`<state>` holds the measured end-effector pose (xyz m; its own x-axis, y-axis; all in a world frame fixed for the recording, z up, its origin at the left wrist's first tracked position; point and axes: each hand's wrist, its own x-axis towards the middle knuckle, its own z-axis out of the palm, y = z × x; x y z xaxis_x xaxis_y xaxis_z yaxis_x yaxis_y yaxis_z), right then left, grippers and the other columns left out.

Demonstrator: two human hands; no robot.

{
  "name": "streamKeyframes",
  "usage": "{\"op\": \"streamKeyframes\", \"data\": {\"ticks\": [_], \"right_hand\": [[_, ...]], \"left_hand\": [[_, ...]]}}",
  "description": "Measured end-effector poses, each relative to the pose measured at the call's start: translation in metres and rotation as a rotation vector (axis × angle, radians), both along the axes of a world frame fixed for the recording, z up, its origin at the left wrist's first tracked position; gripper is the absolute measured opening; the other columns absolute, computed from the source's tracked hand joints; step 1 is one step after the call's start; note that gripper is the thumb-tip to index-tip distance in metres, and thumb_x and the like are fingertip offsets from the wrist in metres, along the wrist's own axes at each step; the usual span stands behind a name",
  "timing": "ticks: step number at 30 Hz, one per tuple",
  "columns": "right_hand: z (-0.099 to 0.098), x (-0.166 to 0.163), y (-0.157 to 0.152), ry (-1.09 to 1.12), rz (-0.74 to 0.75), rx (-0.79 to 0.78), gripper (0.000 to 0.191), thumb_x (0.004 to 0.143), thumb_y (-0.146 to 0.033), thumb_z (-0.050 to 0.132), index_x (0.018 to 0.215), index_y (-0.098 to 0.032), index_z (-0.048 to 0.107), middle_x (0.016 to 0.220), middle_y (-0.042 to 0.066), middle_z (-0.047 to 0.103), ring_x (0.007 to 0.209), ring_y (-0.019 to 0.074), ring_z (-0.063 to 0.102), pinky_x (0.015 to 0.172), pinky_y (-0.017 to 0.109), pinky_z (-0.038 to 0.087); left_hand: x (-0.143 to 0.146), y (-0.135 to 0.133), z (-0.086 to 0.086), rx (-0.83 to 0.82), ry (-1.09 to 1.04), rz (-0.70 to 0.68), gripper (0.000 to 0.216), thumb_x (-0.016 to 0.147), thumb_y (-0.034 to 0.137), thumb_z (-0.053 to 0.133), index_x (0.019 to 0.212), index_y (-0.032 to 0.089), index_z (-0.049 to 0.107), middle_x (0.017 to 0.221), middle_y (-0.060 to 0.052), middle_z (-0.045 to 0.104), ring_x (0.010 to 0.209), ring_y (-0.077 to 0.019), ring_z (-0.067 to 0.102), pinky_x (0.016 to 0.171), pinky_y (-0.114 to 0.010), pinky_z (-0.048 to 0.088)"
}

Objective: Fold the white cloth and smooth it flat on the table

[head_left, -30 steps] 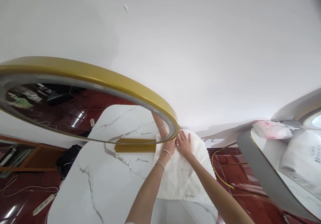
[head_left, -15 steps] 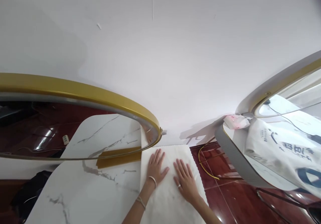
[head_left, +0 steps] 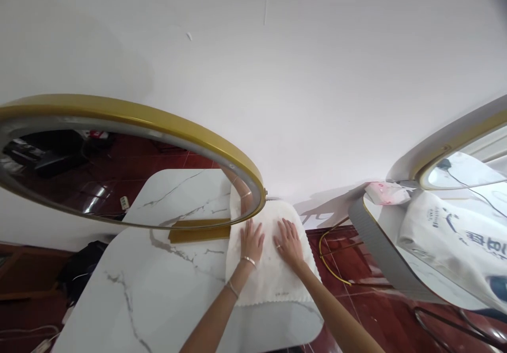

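A white towel with a scalloped edge lies spread over the right end of the marble-patterned table. My left hand rests flat on the towel's left side, fingers pointing toward the wall, a bracelet at the wrist. To its right, my right hand presses flat on the same cloth, fingers spread, with a ring on one finger. Neither hand grasps anything. The towel's far edge reaches close to the wall, beside the gold-framed mirror.
A large gold-framed mirror leans over the table's back left. At right stands a second table carrying a white printed bag and a pink-and-white packet. A dark bag sits left of my table; the floor is red tile.
Both hands and the towel have shifted toward the wall, and the towel's near edge now shows on the table. The camera view has also turned slightly.
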<state>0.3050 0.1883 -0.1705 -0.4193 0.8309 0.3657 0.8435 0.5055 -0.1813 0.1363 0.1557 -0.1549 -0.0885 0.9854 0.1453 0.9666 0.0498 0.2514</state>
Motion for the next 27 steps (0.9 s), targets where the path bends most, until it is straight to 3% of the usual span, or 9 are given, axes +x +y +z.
{"op": "streamKeyframes", "data": {"ticks": [3, 7, 12, 15, 17, 20, 24, 27], "right_hand": [[-0.002, 0.018, -0.032, 0.028, 0.021, -0.007, 0.057, 0.095, -0.037, 0.037, 0.147, -0.017, 0.024, 0.144, 0.012, 0.041, 0.136, 0.0247, 0.031, 0.109, 0.044, 0.029], [0.004, 0.035, -0.077, -0.036, 0.088, -0.051, 0.065, 0.095, -0.042, 0.037, 0.15, -0.02, 0.011, 0.152, 0.008, 0.027, 0.14, 0.0238, 0.023, 0.111, 0.044, 0.026], [0.01, 0.041, -0.122, -0.071, 0.099, -0.058, 0.068, 0.094, -0.04, 0.038, 0.15, -0.019, 0.006, 0.153, 0.008, 0.025, 0.14, 0.024, 0.022, 0.111, 0.044, 0.027], [0.006, 0.041, -0.138, -0.065, 0.111, -0.065, 0.067, 0.094, -0.039, 0.039, 0.15, -0.021, 0.008, 0.152, 0.007, 0.026, 0.139, 0.0245, 0.025, 0.11, 0.044, 0.029], [0.002, 0.042, -0.139, -0.029, 0.112, -0.06, 0.067, 0.093, -0.04, 0.04, 0.15, -0.021, 0.01, 0.15, 0.007, 0.032, 0.137, 0.0246, 0.03, 0.109, 0.043, 0.031], [-0.002, 0.044, -0.122, 0.068, 0.063, -0.048, 0.067, 0.093, -0.044, 0.041, 0.15, -0.022, 0.013, 0.142, 0.008, 0.044, 0.129, 0.0249, 0.04, 0.105, 0.041, 0.036], [-0.005, 0.038, -0.084, 0.145, -0.031, 0.001, 0.064, 0.094, -0.048, 0.034, 0.149, -0.022, 0.015, 0.142, 0.011, 0.042, 0.132, 0.0272, 0.035, 0.104, 0.044, 0.036], [-0.01, 0.03, -0.07, 0.098, -0.058, 0.049, 0.062, 0.096, -0.047, 0.028, 0.149, -0.021, 0.014, 0.149, 0.012, 0.031, 0.138, 0.0288, 0.024, 0.107, 0.049, 0.029]], "left_hand": [[0.016, -0.053, -0.007, 0.019, -0.007, 0.03, 0.043, 0.093, 0.036, 0.039, 0.134, 0.029, 0.048, 0.148, -0.009, 0.036, 0.136, -0.0304, 0.032, 0.106, -0.055, 0.032], [0.026, -0.11, -0.008, 0.069, 0.03, 0.007, 0.057, 0.089, 0.041, 0.045, 0.144, 0.033, 0.031, 0.151, -0.008, 0.03, 0.138, -0.0278, 0.029, 0.109, -0.054, 0.029], [0.031, -0.157, -0.011, 0.092, 0.09, 0.02, 0.062, 0.088, 0.038, 0.046, 0.146, 0.034, 0.025, 0.15, -0.006, 0.034, 0.138, -0.0272, 0.029, 0.108, -0.053, 0.03], [0.029, -0.174, -0.017, 0.109, 0.079, 0.032, 0.06, 0.087, 0.038, 0.047, 0.144, 0.034, 0.03, 0.148, -0.004, 0.037, 0.137, -0.0269, 0.032, 0.107, -0.051, 0.032], [0.025, -0.173, -0.018, 0.12, 0.038, 0.063, 0.051, 0.088, 0.037, 0.045, 0.138, 0.032, 0.042, 0.144, -0.005, 0.044, 0.134, -0.0259, 0.038, 0.104, -0.048, 0.036], [0.014, -0.147, -0.013, 0.13, -0.02, 0.119, 0.04, 0.091, 0.032, 0.04, 0.128, 0.027, 0.055, 0.134, -0.006, 0.054, 0.129, -0.0233, 0.044, 0.102, -0.042, 0.04], [0.003, -0.102, -0.005, 0.145, -0.004, 0.132, 0.049, 0.09, 0.035, 0.043, 0.137, 0.022, 0.044, 0.147, -0.011, 0.037, 0.138, -0.0271, 0.031, 0.107, -0.045, 0.034], [0.001, -0.091, -0.008, 0.129, 0.019, 0.129, 0.057, 0.088, 0.039, 0.047, 0.142, 0.025, 0.035, 0.152, -0.01, 0.03, 0.14, -0.0272, 0.025, 0.11, -0.047, 0.029]]}}
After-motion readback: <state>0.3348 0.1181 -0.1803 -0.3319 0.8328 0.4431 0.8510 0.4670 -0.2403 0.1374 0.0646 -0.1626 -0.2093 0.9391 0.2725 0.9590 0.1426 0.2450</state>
